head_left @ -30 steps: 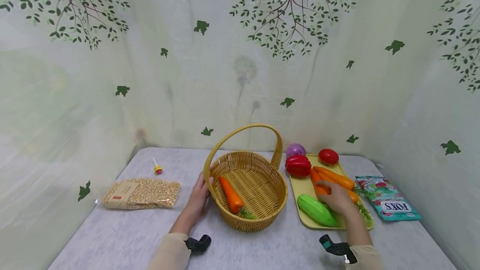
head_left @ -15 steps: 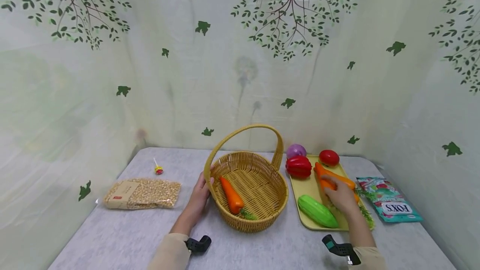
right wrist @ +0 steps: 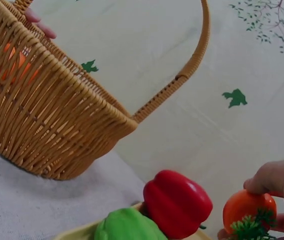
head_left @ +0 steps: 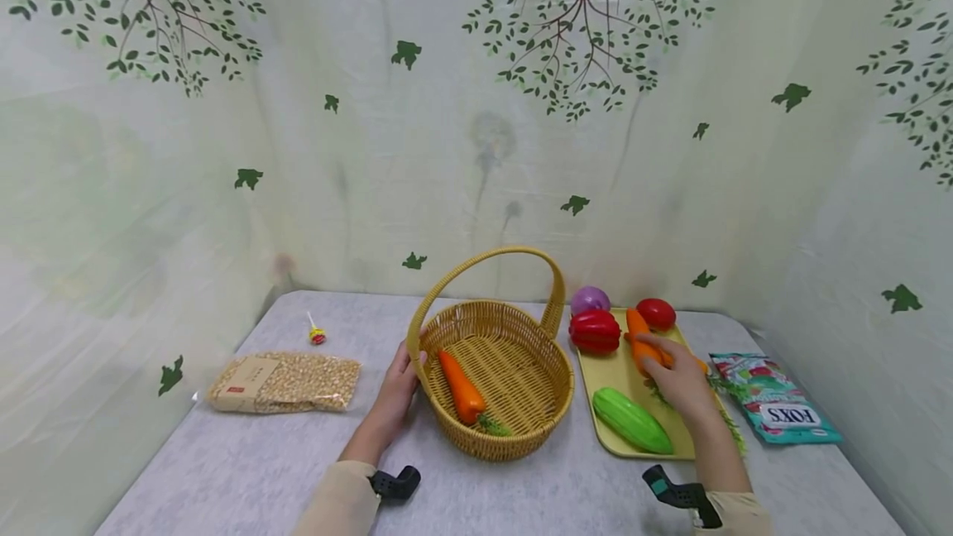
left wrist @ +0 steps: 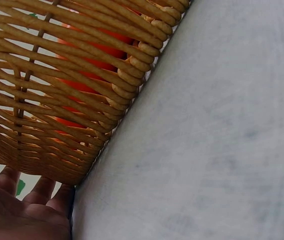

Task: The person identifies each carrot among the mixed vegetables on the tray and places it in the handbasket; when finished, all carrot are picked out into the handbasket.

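Observation:
In the head view, my left hand (head_left: 396, 391) holds the left side of a wicker basket (head_left: 497, 447) by its handle's base. In the left wrist view its fingers lie against the woven wall. One carrot (head_left: 462, 389) lies inside the basket. My right hand (head_left: 681, 377) grips an orange carrot (head_left: 639, 324) over the yellow tray (head_left: 605, 369); the right wrist view shows thumb and fingers around its leafy end. Another carrot lies partly hidden under that hand. Also on or beside the tray are a red bell pepper (head_left: 595, 331), a green cucumber-like vegetable (head_left: 631, 420) and a tomato (head_left: 656, 313).
Behind the pepper sits a purple onion-like ball (head_left: 591, 299). A teal FOX'S candy bag (head_left: 778, 400) lies right of the tray. On the left are a clear bag of pale kernels (head_left: 286, 383) and a lollipop (head_left: 316, 335). The basket's tall handle (head_left: 495, 252) arches upward.
My right hand has shifted slightly right and away from me, swinging the carrot's tip toward the tray's far end. The left hand and basket have stayed in place.

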